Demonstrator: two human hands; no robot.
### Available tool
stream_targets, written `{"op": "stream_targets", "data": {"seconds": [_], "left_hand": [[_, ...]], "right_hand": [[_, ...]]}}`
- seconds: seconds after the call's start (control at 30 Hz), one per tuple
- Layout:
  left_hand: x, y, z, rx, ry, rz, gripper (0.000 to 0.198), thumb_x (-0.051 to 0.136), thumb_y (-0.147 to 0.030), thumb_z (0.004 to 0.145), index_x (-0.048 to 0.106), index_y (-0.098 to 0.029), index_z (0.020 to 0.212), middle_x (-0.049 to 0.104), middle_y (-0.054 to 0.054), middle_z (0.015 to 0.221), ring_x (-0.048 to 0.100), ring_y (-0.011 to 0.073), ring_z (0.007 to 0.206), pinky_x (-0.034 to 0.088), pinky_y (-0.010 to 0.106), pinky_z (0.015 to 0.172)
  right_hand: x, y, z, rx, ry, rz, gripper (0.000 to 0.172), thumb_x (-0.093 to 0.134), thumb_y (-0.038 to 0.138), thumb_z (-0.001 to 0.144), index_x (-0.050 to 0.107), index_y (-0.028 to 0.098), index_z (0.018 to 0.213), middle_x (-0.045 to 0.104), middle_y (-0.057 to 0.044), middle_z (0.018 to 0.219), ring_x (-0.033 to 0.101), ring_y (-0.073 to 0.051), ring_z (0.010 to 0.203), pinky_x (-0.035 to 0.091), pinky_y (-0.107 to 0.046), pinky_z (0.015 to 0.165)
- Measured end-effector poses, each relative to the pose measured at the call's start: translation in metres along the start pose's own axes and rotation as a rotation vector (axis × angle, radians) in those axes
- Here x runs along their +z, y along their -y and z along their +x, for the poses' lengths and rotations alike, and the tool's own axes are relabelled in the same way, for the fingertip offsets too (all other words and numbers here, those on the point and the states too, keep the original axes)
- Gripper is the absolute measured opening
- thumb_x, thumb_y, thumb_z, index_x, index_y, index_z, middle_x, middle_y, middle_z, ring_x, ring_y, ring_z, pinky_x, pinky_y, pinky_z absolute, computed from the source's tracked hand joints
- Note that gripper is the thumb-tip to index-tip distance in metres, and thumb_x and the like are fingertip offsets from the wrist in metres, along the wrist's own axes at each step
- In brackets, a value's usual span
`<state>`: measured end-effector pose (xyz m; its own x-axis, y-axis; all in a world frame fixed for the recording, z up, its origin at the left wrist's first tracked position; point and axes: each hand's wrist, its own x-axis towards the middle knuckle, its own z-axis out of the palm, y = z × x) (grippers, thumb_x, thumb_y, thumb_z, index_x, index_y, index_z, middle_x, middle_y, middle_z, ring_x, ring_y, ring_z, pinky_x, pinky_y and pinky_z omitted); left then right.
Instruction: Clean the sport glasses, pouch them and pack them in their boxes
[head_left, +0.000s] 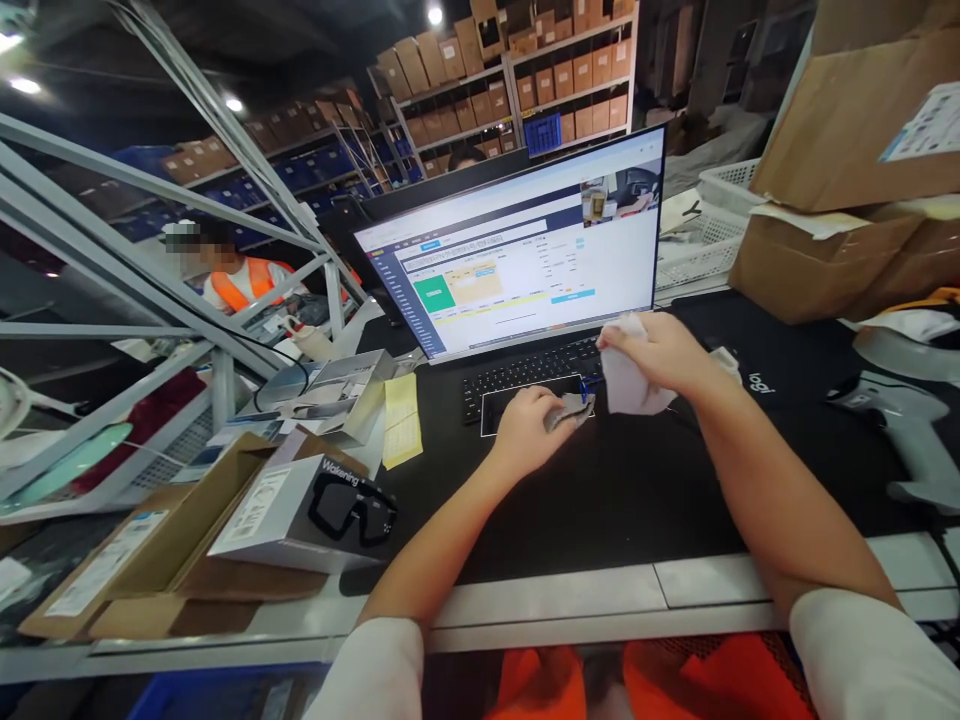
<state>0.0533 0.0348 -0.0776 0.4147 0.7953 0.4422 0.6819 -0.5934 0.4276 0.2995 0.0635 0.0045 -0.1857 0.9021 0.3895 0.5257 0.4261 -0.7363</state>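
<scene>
My left hand [527, 430] is closed on a small crumpled grey piece [571, 410], whose exact kind I cannot make out. Beneath that hand lies a flat dark rectangle with a white outline [495, 410], just in front of the black keyboard [480, 385]. A bit of blue [586, 388] shows beside the grey piece. My right hand [656, 352] grips a thin, white, tissue-like sheet [634, 385] that hangs down over the black desk mat [600, 510]. The two hands are apart, below the monitor [525, 250].
At left stand an open cardboard box [187, 530], a grey-white box picturing sunglasses [300, 510] and yellow paper slips [402, 420]. To the right are a grey handheld scanner [900, 420] and stacked cartons [840, 190]. Another person in an orange vest [251, 283] is beyond the metal frame.
</scene>
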Motion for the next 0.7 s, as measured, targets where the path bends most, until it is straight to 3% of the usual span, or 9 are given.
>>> {"op": "stream_targets", "data": {"seconds": [0.03, 0.1, 0.2, 0.3, 0.37, 0.43, 0.5, 0.6, 0.7], "left_hand": [[0.003, 0.000, 0.000, -0.004, 0.017, 0.024, 0.016, 0.070, -0.031, 0.087, 0.071, -0.017, 0.094, 0.070, 0.009, 0.105, 0.064, 0.0235, 0.104, 0.051, 0.041, 0.097], [0.002, 0.000, 0.002, -0.033, -0.021, 0.031, 0.015, 0.064, -0.029, 0.092, 0.070, -0.017, 0.084, 0.071, 0.007, 0.094, 0.064, 0.0210, 0.095, 0.052, 0.037, 0.090], [-0.018, 0.000, 0.003, -0.109, -0.215, -0.019, 0.024, 0.059, -0.032, 0.096, 0.068, -0.017, 0.079, 0.069, 0.003, 0.081, 0.062, 0.0169, 0.081, 0.050, 0.031, 0.078], [-0.048, -0.006, -0.001, -0.146, -0.429, -0.099, 0.027, 0.058, -0.036, 0.098, 0.067, -0.017, 0.081, 0.068, 0.002, 0.077, 0.062, 0.0142, 0.074, 0.049, 0.027, 0.072], [-0.066, -0.013, -0.008, -0.121, -0.563, -0.164, 0.021, 0.060, -0.036, 0.097, 0.067, -0.018, 0.088, 0.069, 0.001, 0.080, 0.064, 0.0129, 0.074, 0.050, 0.025, 0.070], [-0.081, -0.022, -0.018, -0.051, -0.713, -0.241, 0.011, 0.065, -0.030, 0.095, 0.067, -0.020, 0.096, 0.070, 0.000, 0.085, 0.066, 0.0112, 0.075, 0.051, 0.023, 0.069], [-0.096, -0.032, -0.029, 0.047, -0.790, -0.302, 0.001, 0.067, -0.022, 0.093, 0.067, -0.022, 0.092, 0.070, -0.001, 0.088, 0.067, 0.0105, 0.078, 0.052, 0.022, 0.071], [-0.119, -0.046, -0.043, 0.105, -0.685, -0.310, 0.021, 0.063, -0.010, 0.091, 0.069, -0.022, 0.075, 0.071, 0.000, 0.095, 0.067, 0.0120, 0.088, 0.053, 0.024, 0.077], [-0.137, -0.053, -0.048, 0.065, -0.461, -0.261, 0.025, 0.060, -0.006, 0.088, 0.075, -0.025, 0.081, 0.071, 0.001, 0.099, 0.068, 0.0131, 0.089, 0.054, 0.024, 0.075]], "right_hand": [[-0.002, -0.002, 0.000, 0.006, -0.039, -0.104, 0.034, 0.059, 0.043, 0.093, 0.076, 0.017, 0.080, 0.074, -0.007, 0.081, 0.065, -0.023, 0.081, 0.042, -0.030, 0.072], [-0.002, 0.001, -0.002, 0.006, 0.021, -0.223, 0.033, 0.060, 0.042, 0.092, 0.075, 0.018, 0.075, 0.071, -0.006, 0.074, 0.062, -0.022, 0.074, 0.039, -0.029, 0.067], [0.008, 0.017, -0.011, -0.052, 0.197, -0.207, 0.034, 0.058, 0.042, 0.095, 0.075, 0.018, 0.077, 0.074, -0.006, 0.077, 0.066, -0.023, 0.074, 0.043, -0.030, 0.067], [0.019, 0.043, -0.026, -0.243, 0.281, -0.078, 0.028, 0.055, 0.035, 0.098, 0.077, 0.018, 0.099, 0.078, -0.008, 0.109, 0.071, -0.025, 0.099, 0.049, -0.033, 0.086], [0.023, 0.060, -0.039, -0.425, 0.320, 0.009, 0.027, 0.052, 0.029, 0.100, 0.076, 0.019, 0.108, 0.071, -0.007, 0.132, 0.067, -0.024, 0.116, 0.046, -0.033, 0.098], [0.024, 0.074, -0.051, -0.584, 0.323, 0.043, 0.029, 0.048, 0.026, 0.103, 0.076, 0.019, 0.107, 0.063, -0.006, 0.144, 0.065, -0.022, 0.121, 0.045, -0.033, 0.100], [0.022, 0.085, -0.063, -0.695, 0.294, 0.036, 0.028, 0.048, 0.025, 0.104, 0.075, 0.019, 0.106, 0.057, -0.006, 0.151, 0.064, -0.021, 0.119, 0.045, -0.034, 0.096], [0.021, 0.096, -0.075, -0.779, 0.280, 0.016, 0.026, 0.049, 0.025, 0.103, 0.074, 0.019, 0.109, 0.054, -0.009, 0.153, 0.065, -0.021, 0.113, 0.045, -0.036, 0.091], [0.025, 0.100, -0.081, -0.808, 0.304, 0.026, 0.026, 0.049, 0.026, 0.104, 0.073, 0.018, 0.109, 0.056, -0.010, 0.151, 0.065, -0.020, 0.107, 0.045, -0.036, 0.090]]}}
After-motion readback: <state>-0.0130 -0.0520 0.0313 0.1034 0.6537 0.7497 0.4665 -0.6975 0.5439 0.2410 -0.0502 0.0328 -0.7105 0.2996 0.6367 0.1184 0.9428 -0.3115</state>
